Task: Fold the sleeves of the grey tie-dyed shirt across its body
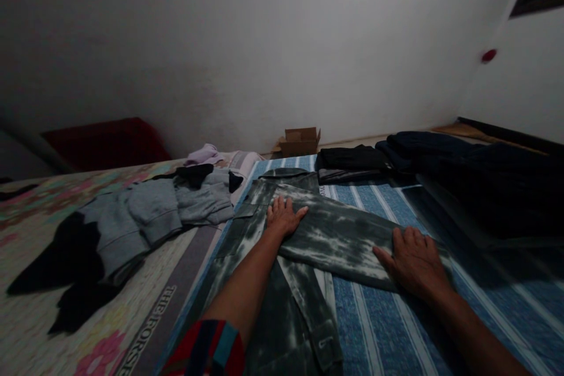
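Note:
A green tie-dye shirt [339, 235] lies spread on a blue striped sheet [388, 329]. One part is folded across toward the right. My left hand [284, 216] rests flat on the shirt near its collar, fingers stretched out. My right hand [414, 261] presses flat on the folded part at the right, fingers apart. Neither hand grips anything.
A heap of grey and black clothes [145, 217] lies on the floral bedspread [39, 317] at the left. Folded dark garments [352, 160] and a dark pile [476, 170] sit at the back right. A small cardboard box [300, 141] stands by the white wall.

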Demonstrator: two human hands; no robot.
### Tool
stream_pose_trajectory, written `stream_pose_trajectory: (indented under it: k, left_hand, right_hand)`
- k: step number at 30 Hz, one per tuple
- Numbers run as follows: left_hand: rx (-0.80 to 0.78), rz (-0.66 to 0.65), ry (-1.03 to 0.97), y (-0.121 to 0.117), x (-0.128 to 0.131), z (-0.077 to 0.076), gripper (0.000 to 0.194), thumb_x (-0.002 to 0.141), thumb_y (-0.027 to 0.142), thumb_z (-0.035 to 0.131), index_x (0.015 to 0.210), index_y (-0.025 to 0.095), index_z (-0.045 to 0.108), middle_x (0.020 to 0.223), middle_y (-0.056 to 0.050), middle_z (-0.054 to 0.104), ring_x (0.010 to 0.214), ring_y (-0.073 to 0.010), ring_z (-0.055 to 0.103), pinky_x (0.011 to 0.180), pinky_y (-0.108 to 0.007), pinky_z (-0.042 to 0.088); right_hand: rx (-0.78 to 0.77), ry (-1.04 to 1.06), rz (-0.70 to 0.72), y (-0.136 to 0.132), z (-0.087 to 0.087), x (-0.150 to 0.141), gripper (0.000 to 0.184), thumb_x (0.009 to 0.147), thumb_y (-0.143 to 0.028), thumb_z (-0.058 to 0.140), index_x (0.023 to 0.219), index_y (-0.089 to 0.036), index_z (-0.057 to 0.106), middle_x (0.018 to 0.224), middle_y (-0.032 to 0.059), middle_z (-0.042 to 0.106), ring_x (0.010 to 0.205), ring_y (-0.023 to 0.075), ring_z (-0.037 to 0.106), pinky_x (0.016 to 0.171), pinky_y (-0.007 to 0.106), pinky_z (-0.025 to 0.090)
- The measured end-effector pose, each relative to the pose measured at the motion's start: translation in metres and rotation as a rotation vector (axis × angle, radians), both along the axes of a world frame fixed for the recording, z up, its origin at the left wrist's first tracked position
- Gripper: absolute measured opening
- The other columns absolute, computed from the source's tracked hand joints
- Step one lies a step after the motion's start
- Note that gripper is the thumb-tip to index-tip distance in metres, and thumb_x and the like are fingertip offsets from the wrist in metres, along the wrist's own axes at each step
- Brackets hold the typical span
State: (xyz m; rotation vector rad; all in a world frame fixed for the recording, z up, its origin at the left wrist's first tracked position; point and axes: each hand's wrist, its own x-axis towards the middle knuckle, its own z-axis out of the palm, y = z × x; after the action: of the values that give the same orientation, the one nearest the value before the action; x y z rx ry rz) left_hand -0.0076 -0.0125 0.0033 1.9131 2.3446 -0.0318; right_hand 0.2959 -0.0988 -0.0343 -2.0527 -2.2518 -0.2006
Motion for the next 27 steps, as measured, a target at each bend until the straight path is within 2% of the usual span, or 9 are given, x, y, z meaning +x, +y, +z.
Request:
stream_pose_trajectory:
  k: [9, 13, 19, 23, 27]
  left_hand:
    - [0.007, -0.064, 0.013, 0.008, -0.006, -0.007, 0.082, 0.090, 0.068, 0.014, 0.149, 0.012, 0.024, 0.158, -0.015, 0.009, 0.145, -0.0297, 0.004, 0.115, -0.048, 0.011]
    - [-0.043, -0.102, 0.019, 0.010, -0.011, -0.003, 0.082, 0.090, 0.068, 0.015, 0.149, 0.010, 0.022, 0.158, -0.017, 0.008, 0.145, -0.0322, 0.003, 0.114, -0.051, 0.013]
    - [-0.144, -0.297, 0.058, 0.005, -0.048, 0.011, 0.074, 0.092, 0.060, 0.029, 0.149, 0.015, 0.021, 0.158, -0.012, 0.013, 0.145, -0.0260, 0.009, 0.114, -0.045, 0.016]
    - [-0.147, -0.283, 0.124, -0.001, -0.068, 0.011, 0.074, 0.093, 0.059, 0.024, 0.150, 0.012, 0.018, 0.158, -0.015, 0.011, 0.145, -0.0289, 0.008, 0.113, -0.050, 0.015]
    - [-0.145, -0.257, 0.143, -0.003, -0.074, 0.013, 0.077, 0.091, 0.064, 0.028, 0.150, 0.015, 0.019, 0.158, -0.014, 0.010, 0.145, -0.0304, 0.005, 0.113, -0.052, 0.012]
  right_hand:
    - [-0.031, -0.010, -0.013, 0.001, 0.002, 0.001, 0.064, 0.089, -0.063, 0.031, 0.113, -0.009, 0.056, 0.117, 0.0226, 0.054, 0.113, 0.0364, 0.046, 0.095, 0.046, 0.029]
    - [-0.041, -0.008, -0.021, 0.000, 0.002, 0.001, 0.064, 0.089, -0.063, 0.031, 0.112, -0.009, 0.056, 0.117, 0.0228, 0.055, 0.113, 0.0368, 0.046, 0.096, 0.047, 0.028]
    - [-0.055, -0.002, -0.010, 0.002, -0.002, 0.003, 0.066, 0.089, -0.064, 0.031, 0.112, -0.009, 0.056, 0.118, 0.0240, 0.054, 0.114, 0.0382, 0.046, 0.096, 0.049, 0.028]
    - [-0.040, 0.000, 0.004, 0.002, -0.002, 0.004, 0.065, 0.089, -0.064, 0.030, 0.110, -0.009, 0.057, 0.114, 0.0230, 0.055, 0.112, 0.0379, 0.047, 0.095, 0.048, 0.029]
    - [-0.028, 0.005, 0.009, 0.003, -0.003, 0.006, 0.064, 0.088, -0.066, 0.031, 0.108, -0.010, 0.057, 0.111, 0.0214, 0.056, 0.109, 0.0367, 0.048, 0.094, 0.048, 0.030]
